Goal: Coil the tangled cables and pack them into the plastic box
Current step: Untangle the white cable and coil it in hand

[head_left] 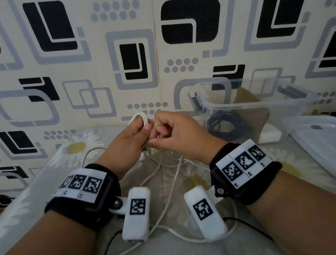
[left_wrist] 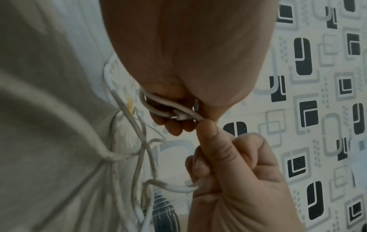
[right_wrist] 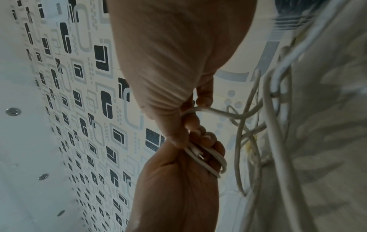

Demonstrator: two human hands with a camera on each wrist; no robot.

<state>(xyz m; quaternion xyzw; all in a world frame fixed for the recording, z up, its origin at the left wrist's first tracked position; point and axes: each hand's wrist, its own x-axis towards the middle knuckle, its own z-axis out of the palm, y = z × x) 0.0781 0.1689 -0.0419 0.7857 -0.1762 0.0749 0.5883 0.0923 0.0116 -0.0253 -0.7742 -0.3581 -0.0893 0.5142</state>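
My left hand holds a small coil of white cable wound round its fingers, in front of the patterned wall. The left wrist view shows the loops and a metal plug tip against the curled fingers. My right hand touches the left one and pinches the same cable beside the coil; its fingers are curled. The loose rest of the white cable hangs down onto the bed. The clear plastic box stands to the right with a coiled black cable inside.
The box's clear lid lies at the far right on the flowered sheet. A white adapter rests beside the box. Thin black leads run under my wrists. The patterned wall stands close behind.
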